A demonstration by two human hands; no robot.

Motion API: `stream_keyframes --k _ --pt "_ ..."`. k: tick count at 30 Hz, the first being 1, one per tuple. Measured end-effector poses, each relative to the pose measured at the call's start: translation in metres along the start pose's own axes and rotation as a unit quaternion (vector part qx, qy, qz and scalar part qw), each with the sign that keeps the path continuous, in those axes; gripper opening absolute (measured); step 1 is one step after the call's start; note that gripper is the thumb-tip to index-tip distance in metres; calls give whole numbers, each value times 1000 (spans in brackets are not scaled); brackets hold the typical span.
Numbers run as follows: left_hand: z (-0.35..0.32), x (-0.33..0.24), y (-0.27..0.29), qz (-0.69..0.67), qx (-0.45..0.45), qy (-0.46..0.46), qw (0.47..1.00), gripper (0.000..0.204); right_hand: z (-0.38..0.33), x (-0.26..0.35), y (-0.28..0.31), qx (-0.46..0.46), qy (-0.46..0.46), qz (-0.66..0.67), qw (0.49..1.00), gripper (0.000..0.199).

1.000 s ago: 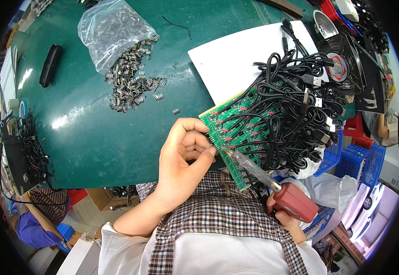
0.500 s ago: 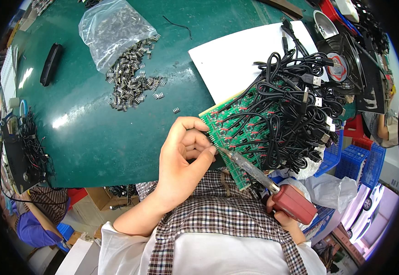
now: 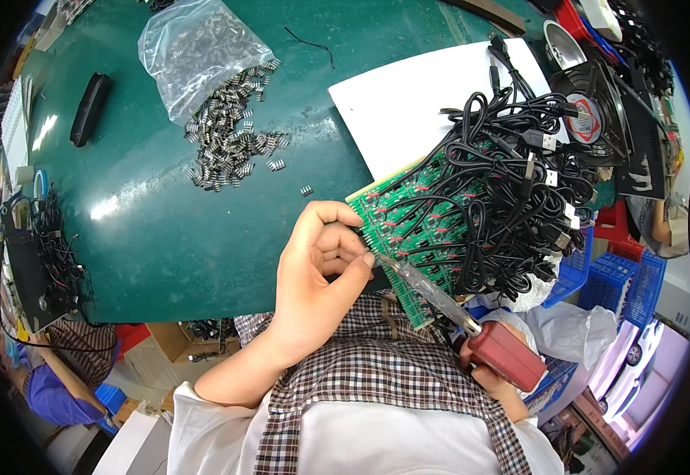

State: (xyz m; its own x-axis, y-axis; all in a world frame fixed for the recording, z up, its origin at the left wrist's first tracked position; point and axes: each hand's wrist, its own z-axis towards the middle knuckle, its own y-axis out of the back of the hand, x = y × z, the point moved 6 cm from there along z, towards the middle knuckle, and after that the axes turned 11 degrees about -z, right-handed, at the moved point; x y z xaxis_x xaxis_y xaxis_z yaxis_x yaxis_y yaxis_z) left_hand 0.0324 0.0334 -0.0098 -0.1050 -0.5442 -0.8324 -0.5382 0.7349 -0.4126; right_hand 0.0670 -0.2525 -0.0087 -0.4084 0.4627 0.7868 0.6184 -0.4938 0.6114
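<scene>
Green circuit-board panel (image 3: 377,215): lay at the table's near edge, front of the wearer, its lower corner jutting past that edge. Black cables (image 3: 476,218) heaped over its right part; red wire ends visible among them.

Soldering iron (image 3: 449,305): tip at the panel's left edge, very near the left thumb. Contact with a joint could not be resolved.

Left hand (image 3: 317,265): thumb and forefinger tips at that edge, remaining fingers curled in. Whether a part was pinched there, cannot tell.
Right hand (image 3: 494,384): fingers wrapped about the iron's red handle, partly hidden behind it.

Technique (judgement): steady left fingertips looked essential, set back from the tip to avoid a burn. A brief touch, heating pin and pad together, seemed best; any part should sit square until the solder sets. Cables wanted keeping off the hot barrel.

Outward: white sheet (image 3: 396,103) partly under the panel; one loose pin part (image 3: 306,190) near the left hand; farther off, a pile of pin parts (image 3: 222,154) spilling from a clear bag (image 3: 190,51) on the green table (image 3: 163,253).
</scene>
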Motion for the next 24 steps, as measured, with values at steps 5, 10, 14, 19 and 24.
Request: stream_keyframes --k 5,10,14,19,24 --pt "-2 -1 0 7 -5 -8 1000 31 2 5 3 20 -2 4 1000 60" --pt "-5 -15 0 97 -7 -25 995 38 -8 1 6 -79 5 -16 997 43" --pt "13 -44 30 367 -86 -128 917 31 21 21 2 5 -188 213 959 49" --pt "27 -51 26 510 -75 -191 836 19 24 23 1 -16 -183 211 960 55" --pt "27 -58 24 553 -21 -242 797 12 17 17 -1 -9 -169 220 961 54"
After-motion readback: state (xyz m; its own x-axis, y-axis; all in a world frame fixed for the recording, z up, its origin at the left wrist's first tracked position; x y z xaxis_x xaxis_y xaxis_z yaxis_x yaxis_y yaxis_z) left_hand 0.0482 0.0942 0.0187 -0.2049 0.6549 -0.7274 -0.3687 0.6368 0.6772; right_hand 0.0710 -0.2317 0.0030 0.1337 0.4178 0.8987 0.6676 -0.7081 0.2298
